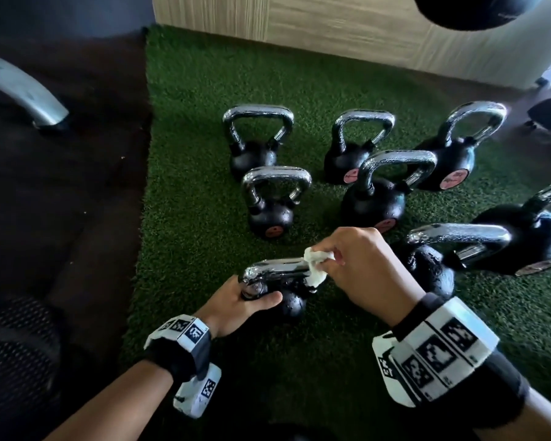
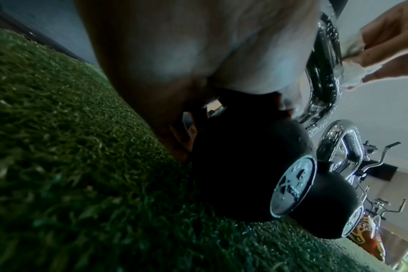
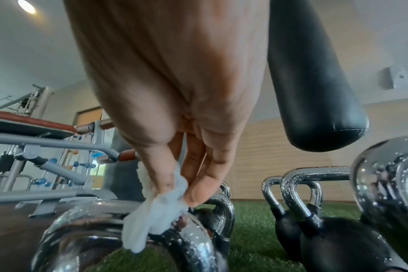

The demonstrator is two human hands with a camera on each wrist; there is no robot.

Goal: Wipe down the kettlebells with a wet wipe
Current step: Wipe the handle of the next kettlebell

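Observation:
A small black kettlebell (image 1: 288, 305) with a chrome handle (image 1: 274, 270) stands on the green turf close to me. My left hand (image 1: 248, 300) grips the left end of that handle, thumb across its base. My right hand (image 1: 347, 265) pinches a crumpled white wet wipe (image 1: 315, 265) and presses it on the handle's right end. The right wrist view shows the wipe (image 3: 156, 217) held between thumb and fingers on the wet chrome handle (image 3: 198, 239). In the left wrist view the kettlebell body (image 2: 233, 174) sits under my palm, its handle (image 2: 324, 77) meeting the wipe (image 2: 347, 70).
Several more kettlebells (image 1: 269, 202) (image 1: 376, 198) stand on the turf (image 1: 188, 154) ahead and to the right. A dark rubber floor (image 1: 61, 202) lies left, with a grey machine foot (image 1: 19, 90). A black punching bag (image 3: 310, 92) hangs overhead; a wood-panel wall (image 1: 331, 27) is behind.

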